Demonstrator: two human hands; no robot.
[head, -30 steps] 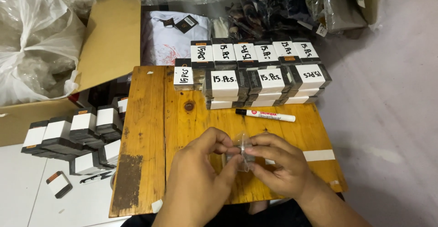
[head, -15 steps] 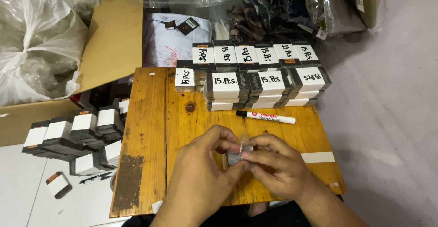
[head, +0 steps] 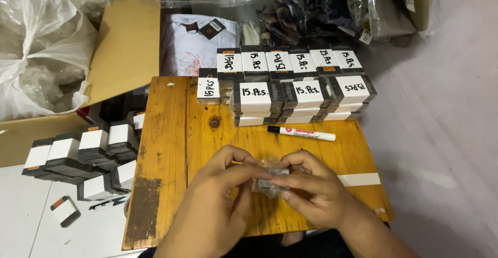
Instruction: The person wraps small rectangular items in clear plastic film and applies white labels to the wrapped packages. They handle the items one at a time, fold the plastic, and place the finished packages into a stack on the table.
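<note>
**Small clear packet pinched between two hands over a wooden tabletop**

Small clear packet (head: 270, 177), a crinkled see-through wrapper with something dark and flat inside, sits between both hands at the near middle of the scene, just above the wooden tabletop (head: 161, 149). The left hand (head: 220, 206) comes in from the near left and pinches the packet's left end with thumb and fingertips. The right hand (head: 314, 193) comes in from the near right and pinches the right end the same way. Both hands are closed on it, fingertips nearly meeting. The packet's long axis runs left to right, and neither hand is clearly nearer; it lies directly between them.

One black-and-white marker pen (head: 301, 132) lies on the tabletop just beyond the hands, also pointing left to right. Farther back stand stacked dark bundles with white handwritten labels (head: 290, 84): ten labels show on top, in two rows. To the left, off the tabletop, about eight more bundles with blank white labels (head: 85, 151) sit grouped beside an open cardboard box (head: 124, 45). One single small dark piece (head: 65, 210) lies apart at the near left.
</note>
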